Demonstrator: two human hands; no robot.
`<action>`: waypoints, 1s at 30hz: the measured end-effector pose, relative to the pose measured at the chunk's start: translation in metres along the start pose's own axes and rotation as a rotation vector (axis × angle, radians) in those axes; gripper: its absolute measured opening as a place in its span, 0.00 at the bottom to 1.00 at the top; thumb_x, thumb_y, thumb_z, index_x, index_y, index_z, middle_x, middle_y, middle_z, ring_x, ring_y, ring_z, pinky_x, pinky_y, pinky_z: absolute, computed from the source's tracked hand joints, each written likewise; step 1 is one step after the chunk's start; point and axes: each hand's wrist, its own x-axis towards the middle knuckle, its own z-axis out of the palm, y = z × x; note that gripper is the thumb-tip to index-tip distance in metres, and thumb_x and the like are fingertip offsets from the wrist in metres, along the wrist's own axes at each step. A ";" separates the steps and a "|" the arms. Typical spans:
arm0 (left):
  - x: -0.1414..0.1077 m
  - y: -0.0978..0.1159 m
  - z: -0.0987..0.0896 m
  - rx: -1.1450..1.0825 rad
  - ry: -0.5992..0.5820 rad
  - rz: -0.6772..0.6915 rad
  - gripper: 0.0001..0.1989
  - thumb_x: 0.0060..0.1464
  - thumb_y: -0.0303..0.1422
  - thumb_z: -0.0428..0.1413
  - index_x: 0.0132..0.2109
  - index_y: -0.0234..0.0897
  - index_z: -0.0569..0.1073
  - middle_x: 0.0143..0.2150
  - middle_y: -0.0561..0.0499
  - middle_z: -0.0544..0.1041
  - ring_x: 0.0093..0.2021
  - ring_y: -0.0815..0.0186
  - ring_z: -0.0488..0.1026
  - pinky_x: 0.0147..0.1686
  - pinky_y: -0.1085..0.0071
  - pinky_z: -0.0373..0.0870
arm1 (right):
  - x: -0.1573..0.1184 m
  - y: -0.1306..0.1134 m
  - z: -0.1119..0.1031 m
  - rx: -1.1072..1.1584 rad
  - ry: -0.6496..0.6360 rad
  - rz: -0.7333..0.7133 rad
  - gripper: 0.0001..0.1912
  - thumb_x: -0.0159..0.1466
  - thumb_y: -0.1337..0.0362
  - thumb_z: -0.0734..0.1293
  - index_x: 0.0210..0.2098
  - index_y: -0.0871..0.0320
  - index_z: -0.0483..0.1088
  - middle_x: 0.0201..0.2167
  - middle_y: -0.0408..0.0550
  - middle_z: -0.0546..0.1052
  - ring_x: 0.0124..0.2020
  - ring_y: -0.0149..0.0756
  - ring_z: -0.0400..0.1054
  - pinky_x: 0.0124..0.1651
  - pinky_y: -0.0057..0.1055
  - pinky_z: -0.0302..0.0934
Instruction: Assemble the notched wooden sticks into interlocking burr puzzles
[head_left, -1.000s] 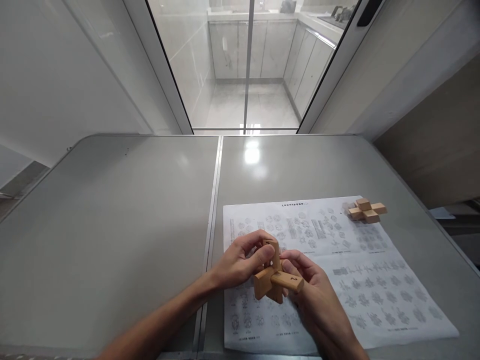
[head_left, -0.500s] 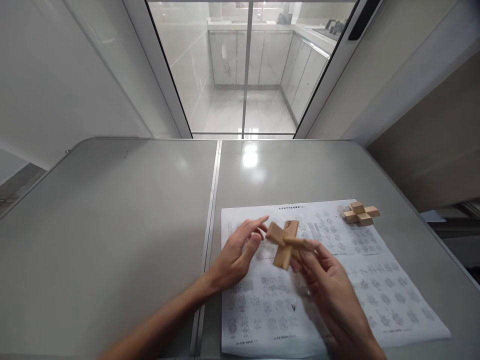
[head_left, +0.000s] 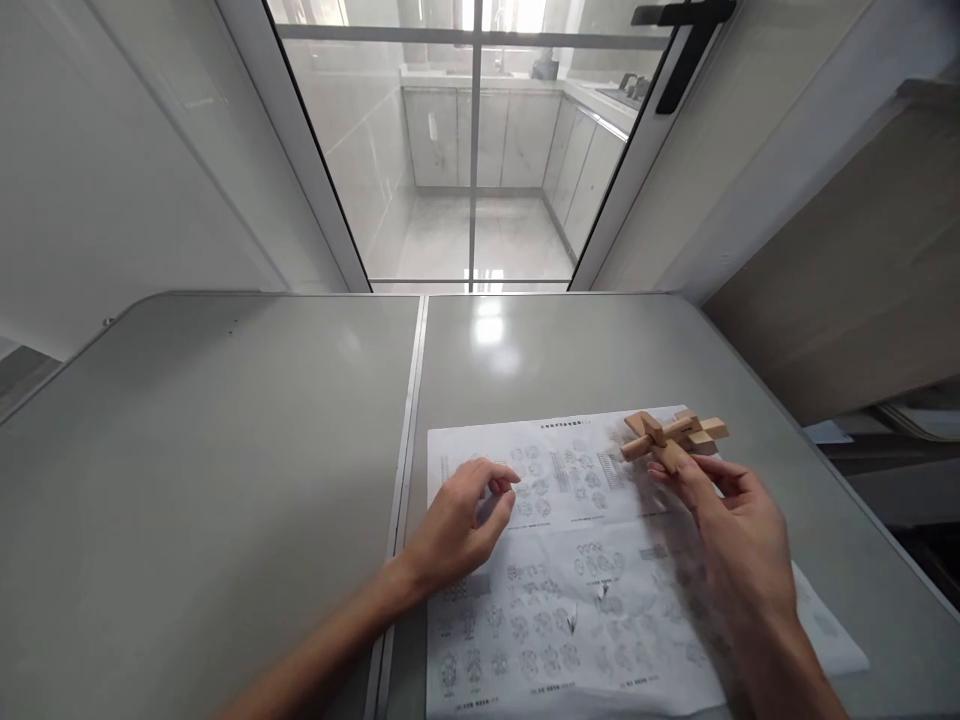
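My right hand (head_left: 739,530) pinches one arm of a wooden interlocking puzzle (head_left: 651,438) between thumb and fingers, above the upper right part of a printed paper sheet (head_left: 480,460). Just behind it, a second wooden puzzle (head_left: 709,434) is partly covered by the held one; whether the two touch I cannot tell. My left hand (head_left: 461,520) is over the left side of the sheet with nothing in it. Its fingers are loosely bent, with the thumb apart from them.
The sheet carries small printed diagrams and lies on a grey table (head_left: 247,480) with a metal seam (head_left: 409,400). Beyond the far edge stands a glass door (head_left: 472,150) with a black handle (head_left: 679,60). A wooden panel (head_left: 847,250) is at the right.
My right hand has carried the held puzzle right and away from my left hand, toward the second puzzle. My left hand's fingers have curled in a little. The camera view has tilted up.
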 end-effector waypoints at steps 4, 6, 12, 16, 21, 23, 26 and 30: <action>0.003 -0.003 -0.005 0.051 -0.034 0.065 0.08 0.69 0.30 0.53 0.50 0.38 0.76 0.43 0.47 0.79 0.45 0.60 0.76 0.47 0.63 0.74 | 0.003 0.003 0.004 0.058 -0.011 0.001 0.31 0.55 0.44 0.83 0.45 0.56 0.72 0.45 0.49 0.83 0.43 0.43 0.84 0.50 0.37 0.78; 0.005 -0.005 -0.007 0.066 -0.041 0.079 0.09 0.69 0.29 0.53 0.50 0.38 0.76 0.44 0.47 0.79 0.46 0.60 0.76 0.48 0.63 0.74 | 0.006 0.004 0.008 0.080 -0.017 -0.016 0.30 0.56 0.44 0.83 0.44 0.56 0.72 0.47 0.49 0.81 0.43 0.42 0.84 0.52 0.36 0.77; 0.006 -0.008 -0.010 0.081 -0.057 0.090 0.09 0.70 0.30 0.52 0.50 0.38 0.77 0.44 0.46 0.79 0.47 0.60 0.76 0.50 0.62 0.74 | 0.002 0.002 0.014 0.080 -0.040 -0.027 0.28 0.58 0.47 0.82 0.44 0.55 0.69 0.46 0.49 0.82 0.47 0.43 0.83 0.51 0.35 0.77; 0.006 -0.007 -0.011 0.094 -0.060 0.096 0.09 0.70 0.30 0.52 0.50 0.38 0.77 0.43 0.47 0.80 0.46 0.60 0.76 0.48 0.62 0.73 | -0.024 0.003 0.011 -0.028 -0.126 0.017 0.27 0.58 0.46 0.81 0.44 0.53 0.69 0.43 0.49 0.84 0.47 0.44 0.82 0.49 0.36 0.74; 0.007 -0.010 -0.012 0.103 -0.069 0.103 0.09 0.70 0.30 0.52 0.48 0.39 0.78 0.42 0.47 0.81 0.44 0.60 0.75 0.46 0.63 0.73 | -0.065 0.008 0.007 -0.210 -0.415 -0.022 0.20 0.64 0.43 0.76 0.38 0.53 0.74 0.34 0.48 0.81 0.36 0.42 0.76 0.41 0.34 0.70; 0.008 -0.012 -0.013 0.109 -0.074 0.109 0.09 0.70 0.30 0.52 0.48 0.39 0.78 0.43 0.47 0.81 0.44 0.60 0.75 0.46 0.63 0.72 | -0.078 0.008 0.009 -0.256 -0.498 -0.039 0.20 0.66 0.43 0.75 0.36 0.53 0.74 0.30 0.46 0.80 0.33 0.40 0.74 0.38 0.32 0.68; 0.009 -0.013 -0.015 0.119 -0.080 0.113 0.09 0.71 0.30 0.51 0.48 0.39 0.77 0.43 0.47 0.81 0.45 0.61 0.76 0.47 0.64 0.72 | -0.089 0.003 0.013 -0.295 -0.587 -0.056 0.21 0.67 0.42 0.73 0.33 0.53 0.74 0.27 0.45 0.78 0.29 0.39 0.71 0.35 0.31 0.64; 0.011 -0.012 -0.020 0.128 -0.075 0.090 0.10 0.71 0.30 0.52 0.49 0.39 0.78 0.43 0.47 0.81 0.45 0.61 0.76 0.47 0.64 0.72 | -0.093 -0.002 0.016 -0.314 -0.583 -0.053 0.24 0.68 0.39 0.71 0.32 0.53 0.74 0.28 0.45 0.78 0.30 0.39 0.71 0.37 0.32 0.65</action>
